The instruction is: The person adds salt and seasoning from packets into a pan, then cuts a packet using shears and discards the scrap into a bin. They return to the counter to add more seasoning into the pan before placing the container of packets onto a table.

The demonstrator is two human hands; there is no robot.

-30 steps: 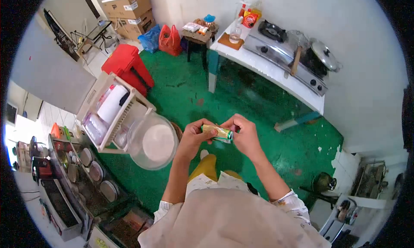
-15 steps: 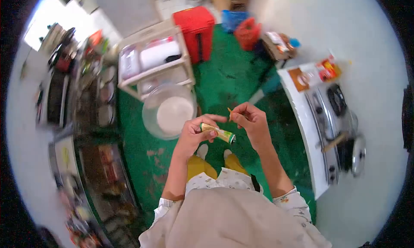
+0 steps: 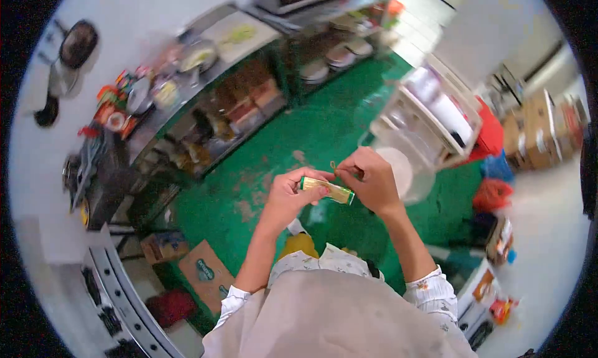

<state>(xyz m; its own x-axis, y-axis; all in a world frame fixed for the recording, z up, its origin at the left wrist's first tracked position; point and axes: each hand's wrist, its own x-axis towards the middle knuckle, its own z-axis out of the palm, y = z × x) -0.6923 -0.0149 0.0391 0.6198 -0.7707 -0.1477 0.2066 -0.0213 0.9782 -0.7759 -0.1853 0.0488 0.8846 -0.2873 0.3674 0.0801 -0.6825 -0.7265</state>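
Observation:
My left hand (image 3: 289,196) is closed around a small gold packet (image 3: 327,190) with green ends, held tilted in front of my body. Its exact kind is not clear from here. Beside the packet's upper edge, my right hand (image 3: 374,180) is pinched. A thin yellowish loop (image 3: 332,165), like a rubber band, sticks out from the right fingertips. The two hands are close together, above the green floor (image 3: 274,165).
A long worktable (image 3: 249,47) with a bowl (image 3: 198,55) and food packages runs along the far left. Flattened cardboard (image 3: 208,274) and a stove (image 3: 124,296) are at lower left. On the right stand a large clear tub (image 3: 420,177), a white cart (image 3: 436,124) and a red bin (image 3: 489,131).
My view has swung left, so the worktable now sits ahead and the cart and tub have shifted right. Both hands keep hold of their things; the packet shows a different side.

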